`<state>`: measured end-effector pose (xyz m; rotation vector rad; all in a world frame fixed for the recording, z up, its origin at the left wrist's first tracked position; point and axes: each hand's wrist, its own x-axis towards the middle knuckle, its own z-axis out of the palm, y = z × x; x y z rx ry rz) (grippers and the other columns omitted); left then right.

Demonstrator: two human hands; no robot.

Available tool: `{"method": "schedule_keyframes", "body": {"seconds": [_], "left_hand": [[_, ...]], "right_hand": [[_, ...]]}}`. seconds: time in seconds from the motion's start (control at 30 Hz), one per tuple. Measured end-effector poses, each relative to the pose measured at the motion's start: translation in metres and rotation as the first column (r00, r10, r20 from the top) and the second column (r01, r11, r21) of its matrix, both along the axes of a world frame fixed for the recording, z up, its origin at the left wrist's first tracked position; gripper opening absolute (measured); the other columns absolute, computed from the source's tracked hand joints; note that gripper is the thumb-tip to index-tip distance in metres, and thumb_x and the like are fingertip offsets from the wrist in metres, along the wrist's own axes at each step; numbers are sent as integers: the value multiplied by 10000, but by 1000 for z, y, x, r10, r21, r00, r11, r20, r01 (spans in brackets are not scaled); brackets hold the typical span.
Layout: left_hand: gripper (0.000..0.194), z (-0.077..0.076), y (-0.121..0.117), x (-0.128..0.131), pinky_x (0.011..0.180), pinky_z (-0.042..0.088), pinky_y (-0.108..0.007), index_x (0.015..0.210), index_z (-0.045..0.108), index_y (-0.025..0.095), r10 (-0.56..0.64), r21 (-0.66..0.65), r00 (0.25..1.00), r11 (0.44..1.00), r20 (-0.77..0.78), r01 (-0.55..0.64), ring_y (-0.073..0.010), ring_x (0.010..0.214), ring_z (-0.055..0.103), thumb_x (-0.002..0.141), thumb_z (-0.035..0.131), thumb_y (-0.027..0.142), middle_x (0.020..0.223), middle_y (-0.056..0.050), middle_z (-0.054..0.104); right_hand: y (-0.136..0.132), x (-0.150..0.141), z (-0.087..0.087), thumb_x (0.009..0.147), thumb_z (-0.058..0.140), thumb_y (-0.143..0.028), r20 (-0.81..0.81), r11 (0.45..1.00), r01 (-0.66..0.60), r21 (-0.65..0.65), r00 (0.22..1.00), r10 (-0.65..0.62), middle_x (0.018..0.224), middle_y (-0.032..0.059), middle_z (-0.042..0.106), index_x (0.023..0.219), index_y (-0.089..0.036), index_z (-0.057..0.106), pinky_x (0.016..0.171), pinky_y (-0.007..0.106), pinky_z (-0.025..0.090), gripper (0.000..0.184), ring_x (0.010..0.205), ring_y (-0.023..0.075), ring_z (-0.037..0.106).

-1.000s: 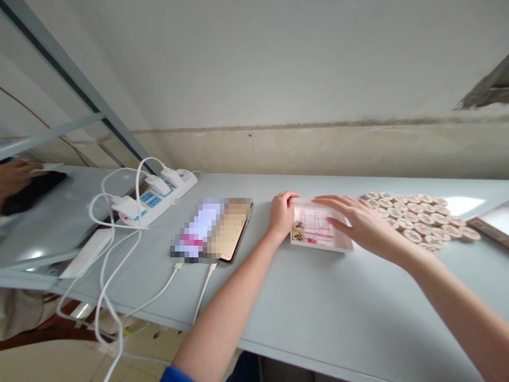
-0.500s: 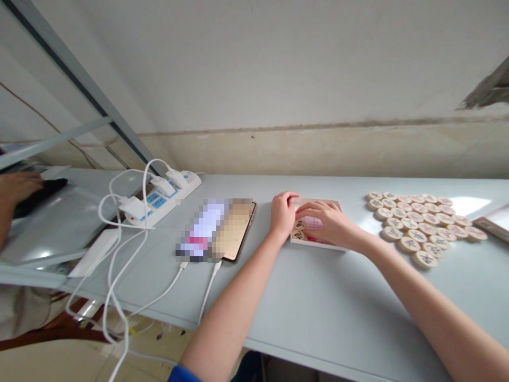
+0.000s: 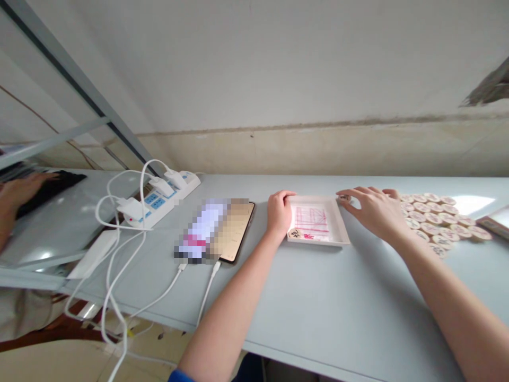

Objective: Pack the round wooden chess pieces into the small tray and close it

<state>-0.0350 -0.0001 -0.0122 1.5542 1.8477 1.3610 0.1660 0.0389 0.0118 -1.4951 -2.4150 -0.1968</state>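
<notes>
A shallow white box (image 3: 345, 227) lies on the table with red printed lines on its floor. My left hand (image 3: 279, 214) is closed over the box's left side, thumb at the rim. One round Chinese chess piece (image 3: 294, 234) with a black character sits in the box's near left corner. Just right of the box, my right hand (image 3: 376, 209) pinches another Chinese chess piece (image 3: 345, 198) between thumb and forefinger. Many more Chinese chess pieces (image 3: 431, 217) lie flat in packed rows farther right, partly hidden behind that hand and wrist.
Left of the box lie two phones (image 3: 234, 239) with white charging cables (image 3: 209, 286). A white power strip (image 3: 159, 201) with plugged-in chargers stands beyond. At the far left is another person's hand (image 3: 24, 191). A flat box (image 3: 497, 223) lies at the right edge.
My right hand has left the box's inside and moved right, carrying one piece out. The box holds one visible piece instead of two. My left hand stays on the box.
</notes>
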Motion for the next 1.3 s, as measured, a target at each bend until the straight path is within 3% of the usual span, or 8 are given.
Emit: {"method": "schedule_keyframes", "body": {"seconds": [0.23,0.4,0.5,0.57,0.8,0.93,1.1,1.3], "left_hand": [[282,1,0,0,825,434,-258,795,636,170,0,-9,1000,1000,-2,0,-137,859,589,737,408,15,867,-25,672],[274,1,-1,0,823,432,-259,804,632,165,-6,-1,1000,1000,-10,6,-138,861,584,746,404,24,868,-28,669],[265,1,-1,0,818,431,-256,819,630,161,-7,-1,1000,1000,-16,7,-139,861,584,753,406,34,873,-34,666],[256,0,0,0,813,432,-253,823,630,154,-6,-7,1000,1000,-8,6,-140,853,585,759,408,44,869,-42,665],[265,-1,1,1,817,430,-250,802,632,159,18,-6,1000,1000,4,-18,-136,842,587,757,401,37,864,-39,670],[260,1,1,2,811,432,-249,789,632,155,15,1,1000,1000,6,-15,-138,834,592,752,405,34,854,-45,673],[258,1,0,2,799,438,-252,786,629,155,0,1,1000,1000,3,0,-139,831,594,742,409,27,852,-45,672],[261,0,0,0,811,437,-269,797,629,155,-7,3,1000,1000,-18,7,-144,833,588,743,408,28,857,-44,671]], "right_hand": [[-3,10,11,791,348,-243,81,988,124,-93,990,-116,1003,118,591,821,-198,622,758,476,284,280,931,306,466],[-11,-14,10,802,375,-262,-124,996,-91,-18,988,88,1094,78,561,982,-232,589,816,492,324,282,1004,304,462],[-25,-41,2,813,404,-258,-282,880,-457,-130,868,409,1098,66,566,1047,-230,555,818,398,395,280,1004,242,498],[-33,-54,-4,805,441,-252,-368,778,-578,-246,798,477,1090,69,579,1069,-217,548,808,355,423,287,984,220,525],[-37,-57,-4,818,428,-188,-489,627,-707,-327,694,529,1060,24,607,962,-239,629,845,318,414,253,976,183,541],[-35,-54,-2,807,462,-217,-511,604,-715,-352,688,516,1032,30,619,968,-229,628,817,305,429,232,952,185,554],[-34,-57,-7,771,533,-269,-506,651,-694,-308,698,506,925,32,627,850,-217,634,761,297,436,138,859,183,565],[-23,-39,11,780,503,-394,-441,842,-512,-171,804,400,931,49,610,854,-223,601,794,339,390,211,885,208,537]]}}
